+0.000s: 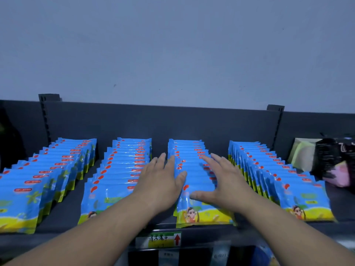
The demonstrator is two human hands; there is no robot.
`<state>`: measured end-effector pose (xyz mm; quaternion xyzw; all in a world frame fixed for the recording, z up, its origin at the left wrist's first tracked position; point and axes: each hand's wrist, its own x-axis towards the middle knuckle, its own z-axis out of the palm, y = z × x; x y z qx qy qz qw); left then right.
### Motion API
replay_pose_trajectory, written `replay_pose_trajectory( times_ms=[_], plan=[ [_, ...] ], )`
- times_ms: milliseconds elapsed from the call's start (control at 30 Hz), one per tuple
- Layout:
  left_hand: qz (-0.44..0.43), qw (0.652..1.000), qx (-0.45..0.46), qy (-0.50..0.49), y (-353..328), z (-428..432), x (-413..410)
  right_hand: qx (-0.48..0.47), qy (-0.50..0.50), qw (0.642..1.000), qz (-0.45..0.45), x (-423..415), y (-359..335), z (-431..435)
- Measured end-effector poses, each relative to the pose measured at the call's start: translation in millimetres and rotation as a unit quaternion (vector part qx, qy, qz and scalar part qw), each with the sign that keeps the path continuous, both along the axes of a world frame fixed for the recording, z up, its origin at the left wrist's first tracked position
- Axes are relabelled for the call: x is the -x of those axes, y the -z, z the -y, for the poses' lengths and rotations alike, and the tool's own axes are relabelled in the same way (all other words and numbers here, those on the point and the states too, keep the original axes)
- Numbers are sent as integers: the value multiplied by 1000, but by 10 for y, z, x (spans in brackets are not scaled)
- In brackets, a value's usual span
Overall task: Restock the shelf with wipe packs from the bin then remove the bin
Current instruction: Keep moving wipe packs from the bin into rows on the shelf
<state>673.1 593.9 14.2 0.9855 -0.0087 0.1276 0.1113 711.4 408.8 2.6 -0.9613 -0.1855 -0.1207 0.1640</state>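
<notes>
Now my left hand (161, 182) and right hand (223, 180) rest flat, fingers straight, gripping nothing, either side of the row of blue plastic wipe packs (189, 150), which runs straight back.

Wipe packs (126, 169), blue with yellow base, standing upright in four front-to-back rows, gaps separating rows, occupying dark grey shelf (163, 123).

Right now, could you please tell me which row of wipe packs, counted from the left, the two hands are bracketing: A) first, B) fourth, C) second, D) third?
D: the left hand and right hand lie open on either side of the third row, two rows left of it, one right.
</notes>
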Motion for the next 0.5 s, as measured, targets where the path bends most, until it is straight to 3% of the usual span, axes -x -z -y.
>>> replay_pose_trajectory(
  times_ms=[200,500],
  plan=[
    [-92,995,-45,16,90,333,-208,-42,-72,990,-111,-110,71,250],
    [-125,989,-78,-3,30,378,-214,-50,-106,988,-105,-234,172,291]
  ],
)
